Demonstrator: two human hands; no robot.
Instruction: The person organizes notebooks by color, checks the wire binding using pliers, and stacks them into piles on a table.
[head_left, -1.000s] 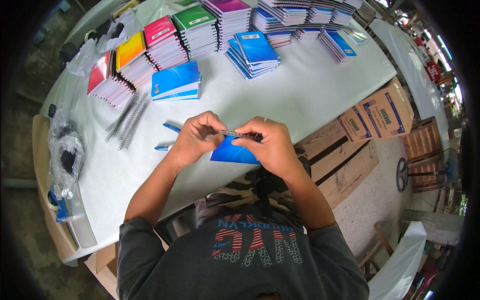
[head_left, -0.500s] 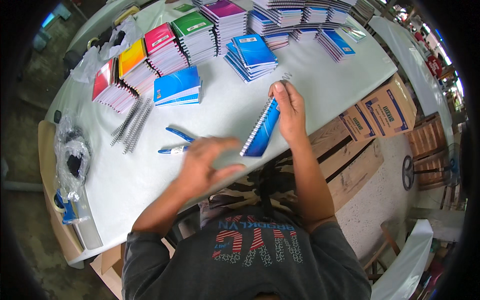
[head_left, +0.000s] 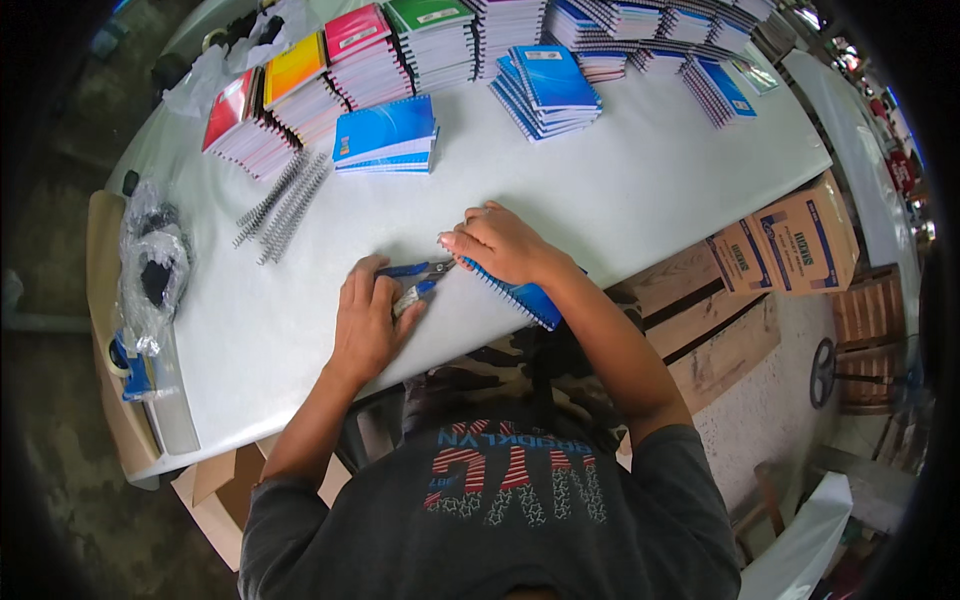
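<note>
My left hand (head_left: pixel 368 308) is closed around the blue handles of a pair of pliers (head_left: pixel 425 275), whose metal jaws reach toward the notebook's corner. A small blue spiral notebook (head_left: pixel 520 295) lies tilted near the table's front edge, its wire coil facing left and down. Over its upper end my right hand (head_left: pixel 495 243) is curled, gripping it. The jaw tips meet the coil's end close to my right fingertips; whether they touch the wire I cannot tell. Loose wire coils (head_left: pixel 283 208) lie beyond my left hand.
Blue notebooks (head_left: pixel 385 130) and another blue stack (head_left: pixel 550 85) lie farther back. Behind them stand tall piles of notebooks with red, yellow, pink and green covers (head_left: pixel 430 12). Clear plastic wrap (head_left: pixel 155 265) sits at the left edge, cardboard boxes (head_left: pixel 790 245) below the right edge.
My left hand has picked up the pliers from the table and brought them to the notebook. My right hand has turned the notebook and moved it left, its coil end now toward the pliers.
</note>
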